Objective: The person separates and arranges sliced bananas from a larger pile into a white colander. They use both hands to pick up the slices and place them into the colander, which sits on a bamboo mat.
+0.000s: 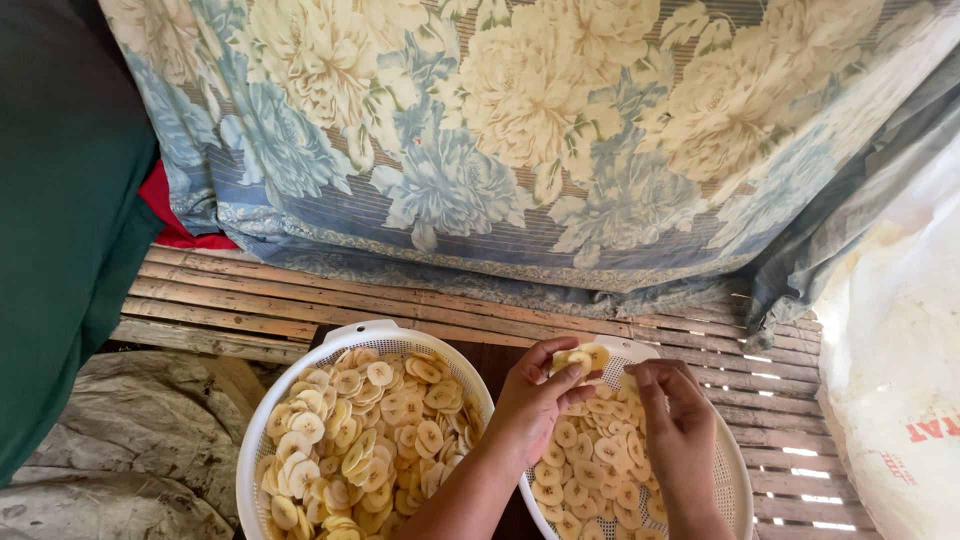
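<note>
A: What sits at the far left?

B: A dark green cloth (pixel 60 200) hangs down that edge, with a bit of red fabric (pixel 165 210) beside it and grey sacking (pixel 130 440) below. Behind everything hangs a flowered blue and cream cloth (pixel 520 140), above a slatted bamboo platform (pixel 300 300)

A: And the baskets?

B: The left white basket (pixel 262 420) is heaped with pale yellow banana slices (pixel 365 440). Just right of it, the right white basket (pixel 735 480) holds a shallower layer of slices (pixel 590 470)

A: The hands?

B: Both hover over the right basket. The left hand (pixel 535 395) pinches a few slices (pixel 582 358) between thumb and fingers, held above the far rim. The right hand (pixel 675 425) has its fingers curled together, tips down near the slices; I cannot tell whether it holds any

A: Far right?

B: A white sack (pixel 890 340) with red print
</note>
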